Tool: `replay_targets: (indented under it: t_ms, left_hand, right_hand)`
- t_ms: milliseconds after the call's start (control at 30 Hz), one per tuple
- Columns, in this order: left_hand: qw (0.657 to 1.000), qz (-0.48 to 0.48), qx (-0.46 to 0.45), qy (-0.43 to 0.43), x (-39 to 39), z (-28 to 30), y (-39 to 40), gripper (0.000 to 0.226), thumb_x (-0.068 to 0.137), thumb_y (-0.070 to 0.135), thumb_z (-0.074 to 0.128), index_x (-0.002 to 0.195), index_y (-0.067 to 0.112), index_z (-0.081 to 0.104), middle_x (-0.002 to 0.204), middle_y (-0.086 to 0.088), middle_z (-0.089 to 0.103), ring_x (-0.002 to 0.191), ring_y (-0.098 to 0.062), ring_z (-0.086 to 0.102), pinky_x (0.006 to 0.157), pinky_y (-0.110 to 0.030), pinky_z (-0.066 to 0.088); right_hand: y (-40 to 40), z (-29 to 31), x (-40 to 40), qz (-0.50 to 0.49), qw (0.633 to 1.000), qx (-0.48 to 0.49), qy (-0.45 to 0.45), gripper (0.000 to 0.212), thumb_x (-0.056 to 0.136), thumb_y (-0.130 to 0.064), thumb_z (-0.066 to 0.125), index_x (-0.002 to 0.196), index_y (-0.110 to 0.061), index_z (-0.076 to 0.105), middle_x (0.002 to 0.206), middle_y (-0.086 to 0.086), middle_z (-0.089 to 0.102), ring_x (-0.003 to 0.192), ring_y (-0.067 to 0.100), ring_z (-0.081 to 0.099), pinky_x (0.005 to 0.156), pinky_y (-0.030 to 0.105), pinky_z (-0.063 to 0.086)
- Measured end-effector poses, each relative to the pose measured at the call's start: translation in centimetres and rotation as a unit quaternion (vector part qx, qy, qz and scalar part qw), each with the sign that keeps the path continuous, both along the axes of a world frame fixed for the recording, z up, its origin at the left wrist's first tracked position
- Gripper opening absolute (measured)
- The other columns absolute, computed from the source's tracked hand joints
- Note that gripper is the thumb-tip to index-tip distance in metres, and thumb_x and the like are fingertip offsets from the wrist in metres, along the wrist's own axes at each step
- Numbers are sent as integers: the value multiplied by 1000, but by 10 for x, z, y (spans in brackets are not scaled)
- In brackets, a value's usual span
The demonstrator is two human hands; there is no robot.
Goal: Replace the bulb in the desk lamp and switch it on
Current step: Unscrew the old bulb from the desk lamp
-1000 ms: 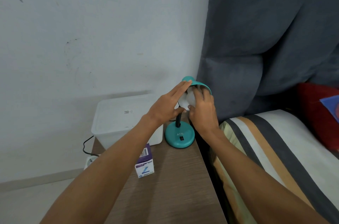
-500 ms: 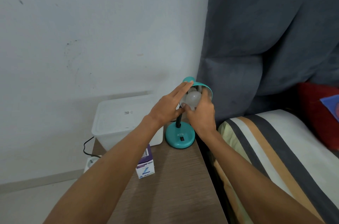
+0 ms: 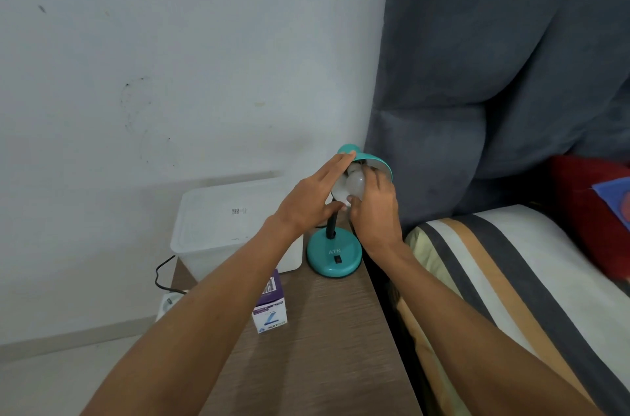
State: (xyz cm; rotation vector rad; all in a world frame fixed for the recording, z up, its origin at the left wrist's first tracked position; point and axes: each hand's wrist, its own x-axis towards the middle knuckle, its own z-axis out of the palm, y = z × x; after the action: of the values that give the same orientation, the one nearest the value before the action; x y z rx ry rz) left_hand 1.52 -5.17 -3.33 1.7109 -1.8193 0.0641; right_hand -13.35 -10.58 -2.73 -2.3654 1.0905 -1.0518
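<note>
A teal desk lamp stands at the back right of the wooden nightstand, its round base (image 3: 333, 255) bearing a black switch and its shade (image 3: 376, 161) tilted toward me. A white bulb (image 3: 354, 184) sits in the mouth of the shade. My right hand (image 3: 375, 211) has its fingers and thumb wrapped around the bulb. My left hand (image 3: 312, 199) lies flat against the left side of the shade, fingers stretched to its top, thumb below. The socket inside the shade is hidden.
A purple and white bulb box (image 3: 269, 306) stands on the nightstand (image 3: 324, 347) under my left forearm. A white lidded plastic bin (image 3: 231, 228) sits behind it. A black cord and white socket (image 3: 168, 299) lie on the floor at left. A striped mattress (image 3: 511, 279) adjoins on the right.
My right hand has shifted its grip around the bulb, fingers moving up over it. My left hand has stayed on the shade. The lamp has barely moved.
</note>
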Motion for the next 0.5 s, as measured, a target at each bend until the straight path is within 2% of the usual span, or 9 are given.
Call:
replay_targets:
  t_ms: [67,133,233,267,367,500]
  left_hand:
    - [1000,0,2,0,0,1,1,100,86,17,84,164,21,21,169,-6,30,136,-37,55,110,-46,51]
    - [1000,0,1,-2,0,1,1,99,87,16,83,164,22,20,168,-6,30,135,-36,56,108,-47,52]
    - [1000,-2,-4,1,-1,0,0,95,89,16,81,163,19,23,167,-8,32,138,-36,54,109,-47,51]
    - [1000,-2,-3,2,-1,0,0,95,89,17,82,163,19,23,168,-8,32,138,-36,54,110,-46,51]
    - [1000,1,3,1,1,0,0,100,87,18,83,164,23,20,169,-5,30,135,-37,56,109,-47,51]
    - [1000,-1,4,2,0,-1,0,101,87,18,83,164,26,18,170,-4,28,135,-37,56,109,-46,52]
  right_hand:
    - [0,-1,-1,7,1000,-22,17,64,85,-9,73,143,-12,44,142,14,44,124,34,49,101,43,48]
    - [2,0,-1,1,1000,18,-17,59,88,-15,71,141,-17,44,143,12,43,119,33,55,97,43,51]
    - [1,5,1,-11,987,122,-103,56,87,-24,74,135,-16,48,131,8,57,113,28,61,92,34,50]
    - [0,6,1,-11,987,126,-104,56,86,-22,75,135,-15,48,130,9,59,114,28,61,92,33,49]
    - [-2,4,-1,-2,998,55,-25,62,85,-13,74,140,-14,46,137,11,52,120,31,55,98,39,47]
    - [-1,2,-2,-11,1000,16,6,66,85,-10,74,143,-15,44,139,12,50,122,30,53,100,39,46]
